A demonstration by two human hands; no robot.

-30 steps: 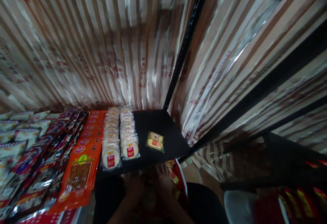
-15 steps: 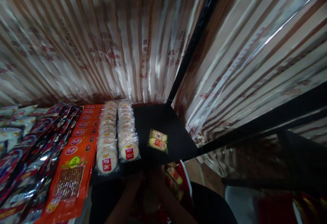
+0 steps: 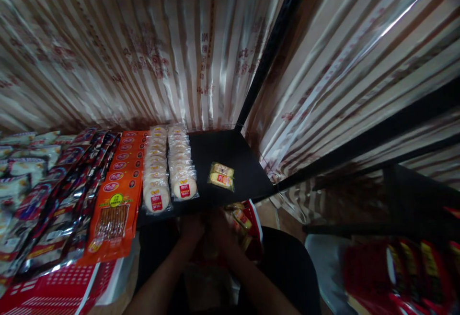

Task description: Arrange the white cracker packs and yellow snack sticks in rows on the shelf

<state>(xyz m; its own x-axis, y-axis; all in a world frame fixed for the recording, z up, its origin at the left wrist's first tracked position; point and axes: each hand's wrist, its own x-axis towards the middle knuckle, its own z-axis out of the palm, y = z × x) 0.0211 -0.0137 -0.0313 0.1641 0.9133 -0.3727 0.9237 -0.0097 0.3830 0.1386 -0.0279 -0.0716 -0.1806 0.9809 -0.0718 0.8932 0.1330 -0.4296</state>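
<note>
Both hands, the left hand (image 3: 192, 228) and the right hand (image 3: 217, 229), are close together in deep shadow below the front edge of the black shelf (image 3: 247, 162); I cannot tell whether either grips anything. Beside the right hand, below that shelf's front edge, yellow cracker packets (image 3: 242, 219) lie in a red basket (image 3: 254, 217). On the shelf's right part lies one yellow twin-cracker packet (image 3: 222, 176), apart from two neat rows of round white rice crackers (image 3: 184, 188) toward its left. Farther left along the shelf are overlapping orange snack-stick packs (image 3: 111, 219). The white rows look laid out; of the yellow kind, only one packet is up, with several in the basket.

Compared with a second ago, the right hand's spread fingers are no longer distinguishable, while the lone yellow packet keeps its place on the shelf.
</note>
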